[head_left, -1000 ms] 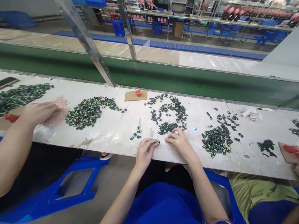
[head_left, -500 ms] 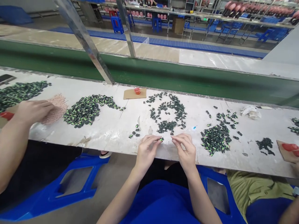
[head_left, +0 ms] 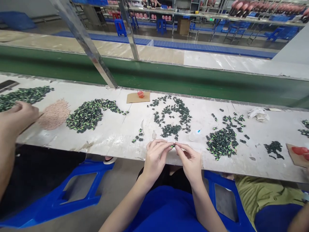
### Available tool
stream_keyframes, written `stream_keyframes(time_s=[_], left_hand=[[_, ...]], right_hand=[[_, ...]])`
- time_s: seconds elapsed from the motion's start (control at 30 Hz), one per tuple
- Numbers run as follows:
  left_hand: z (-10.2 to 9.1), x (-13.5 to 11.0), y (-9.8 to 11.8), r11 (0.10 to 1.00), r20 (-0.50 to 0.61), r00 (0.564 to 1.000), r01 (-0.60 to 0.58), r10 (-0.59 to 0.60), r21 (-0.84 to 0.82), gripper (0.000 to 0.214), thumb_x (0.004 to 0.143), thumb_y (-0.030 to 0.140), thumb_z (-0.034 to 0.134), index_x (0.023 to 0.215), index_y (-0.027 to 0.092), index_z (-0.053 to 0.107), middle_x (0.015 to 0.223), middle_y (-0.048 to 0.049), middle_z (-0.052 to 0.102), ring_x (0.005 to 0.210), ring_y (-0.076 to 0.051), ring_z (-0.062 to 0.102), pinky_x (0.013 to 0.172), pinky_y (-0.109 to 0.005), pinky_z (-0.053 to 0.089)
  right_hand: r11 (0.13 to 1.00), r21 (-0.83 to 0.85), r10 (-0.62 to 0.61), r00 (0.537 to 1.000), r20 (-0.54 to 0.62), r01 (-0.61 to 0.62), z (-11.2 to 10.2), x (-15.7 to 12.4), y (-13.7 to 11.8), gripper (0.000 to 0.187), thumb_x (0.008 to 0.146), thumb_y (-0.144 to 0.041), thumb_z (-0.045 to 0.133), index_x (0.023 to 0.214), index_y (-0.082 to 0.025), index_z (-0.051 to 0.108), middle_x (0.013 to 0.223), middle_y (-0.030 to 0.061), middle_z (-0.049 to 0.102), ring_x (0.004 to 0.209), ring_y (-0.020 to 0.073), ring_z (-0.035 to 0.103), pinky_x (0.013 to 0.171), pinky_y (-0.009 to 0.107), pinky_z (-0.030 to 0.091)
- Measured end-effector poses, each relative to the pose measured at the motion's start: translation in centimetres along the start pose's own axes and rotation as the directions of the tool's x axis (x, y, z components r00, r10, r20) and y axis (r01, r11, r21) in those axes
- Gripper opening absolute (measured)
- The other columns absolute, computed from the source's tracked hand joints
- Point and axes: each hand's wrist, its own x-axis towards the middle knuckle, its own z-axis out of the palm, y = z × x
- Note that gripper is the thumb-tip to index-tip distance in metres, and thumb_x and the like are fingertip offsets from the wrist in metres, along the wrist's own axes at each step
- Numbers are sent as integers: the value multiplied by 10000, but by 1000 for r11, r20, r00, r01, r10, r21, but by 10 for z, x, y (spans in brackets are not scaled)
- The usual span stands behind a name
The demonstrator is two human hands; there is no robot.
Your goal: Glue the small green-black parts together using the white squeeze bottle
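Observation:
Above the table's near edge, my left hand point(head_left: 155, 157) pinches a small black and green plastic piece point(head_left: 173, 146) between thumb and fingers. My right hand point(head_left: 191, 159) meets it there, its thumb and forefinger pressed together at the same spot; a tiny dark part seems to be between them, mostly hidden by the fingertips. Just beyond the hands lies a ring of small dark parts point(head_left: 171, 130). A few black and green pieces point(head_left: 137, 138) sit to the left, and a larger pile of them point(head_left: 221, 143) is at the right.
A red tub point(head_left: 140, 94) stands on cardboard point(head_left: 131, 98). Leftward are a black-green pile point(head_left: 84, 116), a pink heap point(head_left: 55, 114) and a co-worker's hand point(head_left: 20, 117). A crumpled tissue point(head_left: 258, 114) lies right. Behind the table runs a green channel point(head_left: 159, 74).
My two hands have come together, the right one's fingertips now touching the piece in the left. The co-worker's hand at the left has drawn back from the pink heap.

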Motion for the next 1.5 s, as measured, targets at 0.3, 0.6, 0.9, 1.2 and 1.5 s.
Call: stream_keyframes(time_s=[0.3, 0.6, 0.9, 1.2, 1.5], left_hand=[[0, 1, 3, 999, -21, 999, -49, 49, 4, 193, 875, 75, 516, 895, 212, 652, 778, -10, 714, 786, -165, 621, 769, -331, 423], [-8, 2, -1, 996, 108, 992, -69, 64, 47, 228, 890, 107, 502, 911, 263, 668, 766, 18, 729, 893, -188, 621, 876, -395, 294], [-11, 2, -1, 997, 184, 983, -17, 3, 77, 191, 891, 134, 513, 914, 260, 654, 799, 8, 736, 954, -201, 628, 921, -407, 262], [-7, 0, 8, 993, 105, 991, -90, 81, 81, 206, 874, 70, 485, 845, 225, 616, 701, 25, 708, 826, -188, 610, 838, -369, 298], [-6, -6, 3, 971, 150, 980, -159, 132, 180, 252, 896, 74, 432, 872, 229, 629, 729, -2, 725, 827, -197, 615, 883, -407, 277]], right_hand=[[992, 102, -70, 997, -32, 73, 6, -5, 5, 103, 779, -267, 677, 833, -224, 753, 791, 43, 709, 745, 174, 661, 679, 300, 558], [979, 202, 8, 1000, -22, -3, 5, -8, 10, 210, 736, -276, 713, 934, -208, 735, 761, 25, 708, 717, 169, 673, 716, 327, 576], [955, 268, 138, 990, -12, -130, 2, -8, 12, 369, 678, -303, 755, 1019, -181, 683, 724, 17, 697, 677, 162, 669, 660, 307, 576], [980, 196, 25, 996, -81, -9, 9, -14, 17, 339, 699, -250, 715, 1026, -197, 642, 670, -17, 623, 699, 143, 646, 747, 305, 572], [984, 175, 56, 995, -79, -42, 9, -13, 27, 282, 680, -241, 699, 958, -204, 671, 652, -19, 622, 654, 134, 640, 683, 282, 577]])
